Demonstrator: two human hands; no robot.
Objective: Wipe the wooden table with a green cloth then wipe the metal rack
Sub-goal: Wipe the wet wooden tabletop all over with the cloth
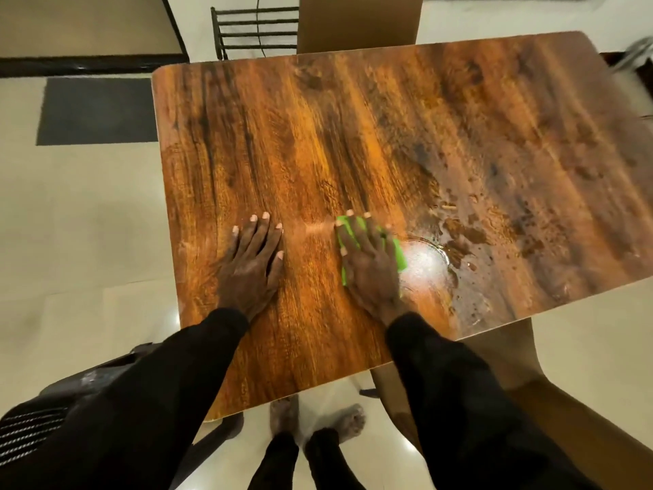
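The wooden table point(353, 129) fills the middle of the view, its top glossy and brown. My right hand point(369, 263) lies flat with straight fingers on a bright green cloth point(397, 251), pressing it onto the table near the front edge. The cloth shows to the left and right of the hand. My left hand point(252, 256) rests flat on the bare wood, fingers spread, a hand's width left of the cloth. Wet patches and droplets point(459, 238) glisten on the table right of the cloth. A black barred metal frame point(254, 30) stands behind the table's far edge.
A dark mat point(97, 111) lies on the pale tiled floor at the left. A brown board point(357, 19) stands behind the table's far side. A dark chair point(88, 383) is at the lower left. My bare feet point(314, 415) stand below the table's front edge.
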